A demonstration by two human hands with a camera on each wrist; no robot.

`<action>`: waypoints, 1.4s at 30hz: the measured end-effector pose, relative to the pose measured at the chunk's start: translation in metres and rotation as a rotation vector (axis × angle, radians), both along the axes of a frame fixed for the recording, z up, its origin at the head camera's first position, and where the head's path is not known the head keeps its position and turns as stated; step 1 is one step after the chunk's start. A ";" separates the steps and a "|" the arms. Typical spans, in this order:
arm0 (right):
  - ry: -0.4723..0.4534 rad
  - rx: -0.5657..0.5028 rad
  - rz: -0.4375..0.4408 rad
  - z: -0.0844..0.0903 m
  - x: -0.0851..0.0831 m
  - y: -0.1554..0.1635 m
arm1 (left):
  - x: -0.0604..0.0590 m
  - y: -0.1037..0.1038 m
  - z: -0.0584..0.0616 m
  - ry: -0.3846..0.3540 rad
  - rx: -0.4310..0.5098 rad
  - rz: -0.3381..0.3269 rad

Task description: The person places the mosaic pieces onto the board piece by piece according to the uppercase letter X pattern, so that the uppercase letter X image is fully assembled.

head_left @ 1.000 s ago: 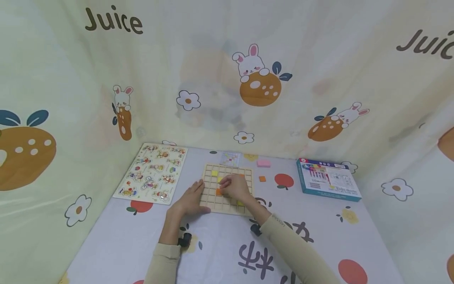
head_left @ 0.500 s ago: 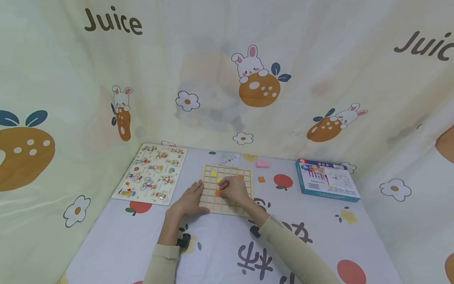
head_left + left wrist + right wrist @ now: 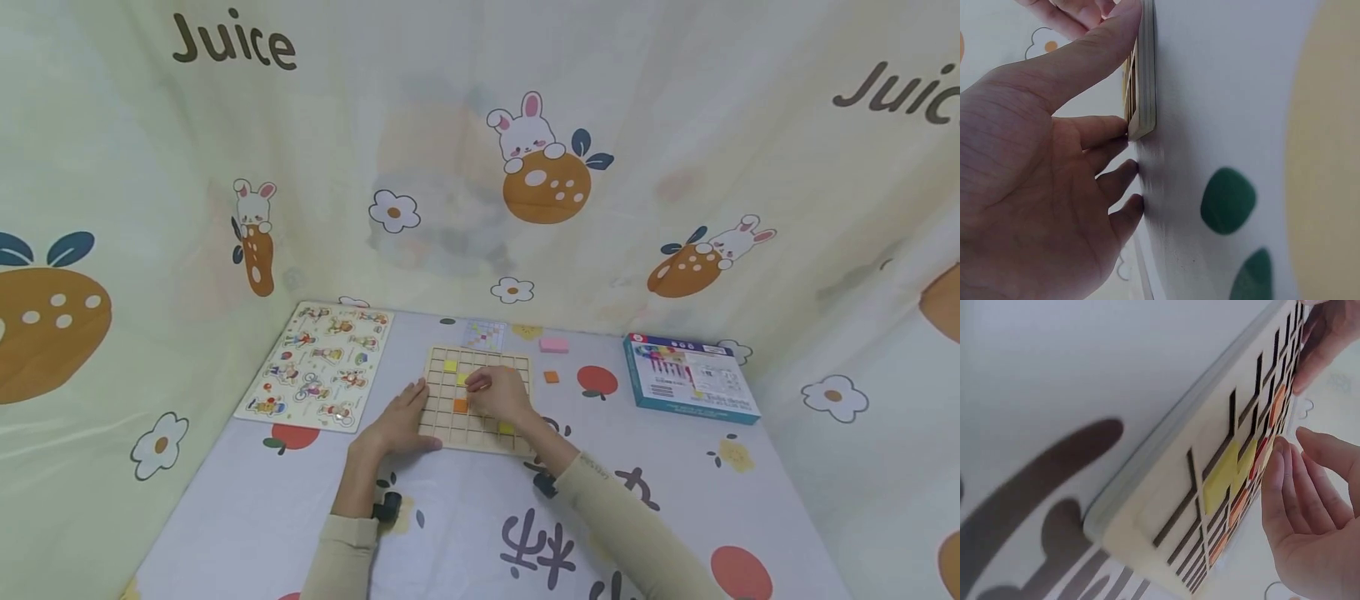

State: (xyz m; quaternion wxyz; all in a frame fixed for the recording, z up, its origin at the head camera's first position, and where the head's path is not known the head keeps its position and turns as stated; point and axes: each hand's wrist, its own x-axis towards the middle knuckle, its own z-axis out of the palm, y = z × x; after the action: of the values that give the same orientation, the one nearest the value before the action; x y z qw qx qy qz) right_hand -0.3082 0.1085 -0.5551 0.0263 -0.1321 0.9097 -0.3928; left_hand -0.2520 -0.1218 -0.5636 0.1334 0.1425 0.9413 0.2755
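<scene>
A wooden grid board (image 3: 448, 429) lies on the table in the head view, with yellow tiles (image 3: 450, 366) and an orange tile (image 3: 461, 406) in its squares. My left hand (image 3: 399, 423) rests along its left side, fingers spread and thumb by the near left corner. Over the middle of the board is my right hand (image 3: 501, 396), covering some squares. In the right wrist view, its fingertips (image 3: 1280, 445) are right at the tiles, close to a red tile (image 3: 1260, 456). The thumb stands apart from the fingers, and nothing shows between them.
A patterned card (image 3: 484, 336) lies behind the board. To its right are a pink block (image 3: 554, 344) and a loose orange tile (image 3: 552, 377). A picture puzzle board (image 3: 306, 367) lies left; a blue-edged box (image 3: 693, 383) lies right.
My right hand has shifted slightly on the board; an orange tile at the upper right is now covered, and a yellow tile near the wrist shows again. The left hand stays in place.
</scene>
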 end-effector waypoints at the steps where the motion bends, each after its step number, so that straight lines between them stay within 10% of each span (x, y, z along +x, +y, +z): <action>1: 0.001 -0.013 -0.013 0.000 -0.001 0.003 | 0.000 0.000 -0.001 0.000 0.000 0.001; 19: -0.015 0.154 -0.433 -0.003 -0.036 0.093 | -0.005 -0.003 -0.003 0.026 -0.025 -0.007; 42: -0.042 0.181 -0.412 -0.008 -0.036 0.121 | -0.003 -0.001 -0.006 0.015 -0.030 -0.008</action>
State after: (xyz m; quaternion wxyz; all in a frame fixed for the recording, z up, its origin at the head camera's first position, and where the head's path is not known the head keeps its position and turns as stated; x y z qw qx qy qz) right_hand -0.3446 0.2293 -0.5634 -0.0239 0.0675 0.9483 -0.3092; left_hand -0.2551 -0.1225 -0.5699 0.1296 0.1462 0.9457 0.2599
